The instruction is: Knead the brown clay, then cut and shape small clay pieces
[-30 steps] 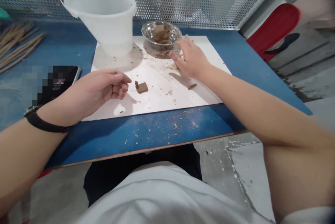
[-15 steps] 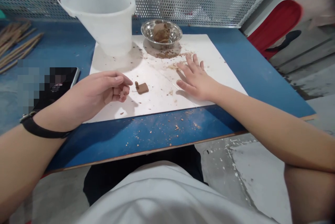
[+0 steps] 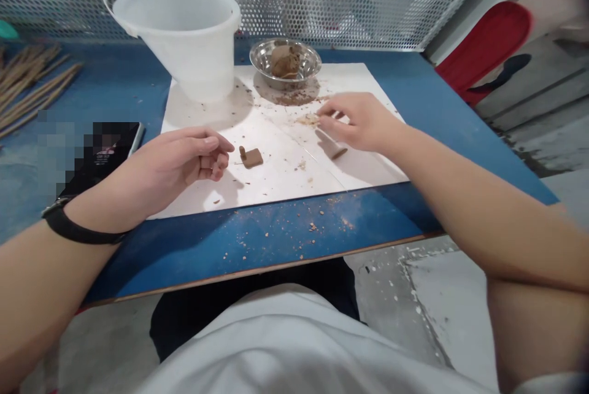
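Note:
My left hand (image 3: 191, 158) hovers over the left part of the white board, its index finger and thumb loosely stretched and the other fingers curled, with nothing visible in it. Just right of its fingertips lies a small flat brown clay piece (image 3: 253, 158) with a short clay stub upright at its left corner. Above the board's right side, my right hand (image 3: 361, 121) is raised with bent fingers and the thumb apart, holding nothing I can see. A short roll of clay (image 3: 339, 153) rests on the board below that hand.
A white bucket (image 3: 197, 56) and a metal bowl (image 3: 257, 62) holding a clay lump (image 3: 285, 62) stand behind. At left are a phone (image 3: 113, 148) and several thin sticks (image 3: 37, 87). Crumbs dot the white board (image 3: 276, 185) and blue table (image 3: 175, 247). A perforated metal screen (image 3: 322, 1) borders the back.
My right hand has lifted off the board, going from flat and spread to bent fingers. The clay roll that was hidden under it now shows. My left hand stays about the same.

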Action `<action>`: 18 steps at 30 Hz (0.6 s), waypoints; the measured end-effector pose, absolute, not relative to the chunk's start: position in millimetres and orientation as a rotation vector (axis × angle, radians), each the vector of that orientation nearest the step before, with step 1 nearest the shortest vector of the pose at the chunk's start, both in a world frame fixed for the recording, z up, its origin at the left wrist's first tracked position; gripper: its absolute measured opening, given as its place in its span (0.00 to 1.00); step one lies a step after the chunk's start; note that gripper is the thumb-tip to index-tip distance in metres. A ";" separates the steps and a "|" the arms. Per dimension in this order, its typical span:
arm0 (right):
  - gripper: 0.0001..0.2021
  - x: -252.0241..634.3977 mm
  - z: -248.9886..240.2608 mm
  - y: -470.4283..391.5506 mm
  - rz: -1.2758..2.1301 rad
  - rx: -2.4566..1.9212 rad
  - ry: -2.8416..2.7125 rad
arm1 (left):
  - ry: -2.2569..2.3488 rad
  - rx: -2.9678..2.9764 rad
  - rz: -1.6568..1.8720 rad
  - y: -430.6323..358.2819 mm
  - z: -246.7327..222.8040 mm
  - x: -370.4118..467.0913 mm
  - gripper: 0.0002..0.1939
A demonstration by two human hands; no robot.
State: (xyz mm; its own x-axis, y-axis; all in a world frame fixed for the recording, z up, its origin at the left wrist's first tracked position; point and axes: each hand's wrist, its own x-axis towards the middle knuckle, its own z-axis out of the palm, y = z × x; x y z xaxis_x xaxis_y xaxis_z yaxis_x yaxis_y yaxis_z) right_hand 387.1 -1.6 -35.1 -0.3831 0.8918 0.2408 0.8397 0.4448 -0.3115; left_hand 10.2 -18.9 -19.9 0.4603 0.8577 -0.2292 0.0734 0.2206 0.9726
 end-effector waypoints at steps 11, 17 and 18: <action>0.20 401.5 -30.9 -42.0 0.428 -1.292 -2.474 | 0.907 1.198 0.607 -19.9 -12.5 10.8 0.10; 0.07 324.1 -11.6 -54.0 0.399 -1.032 -2.377 | 0.940 1.436 0.708 -23.4 -22.3 10.1 0.08; 0.06 310.0 -10.9 -56.1 0.418 -0.975 -2.351 | 0.937 1.493 0.688 -25.8 -20.2 10.9 0.11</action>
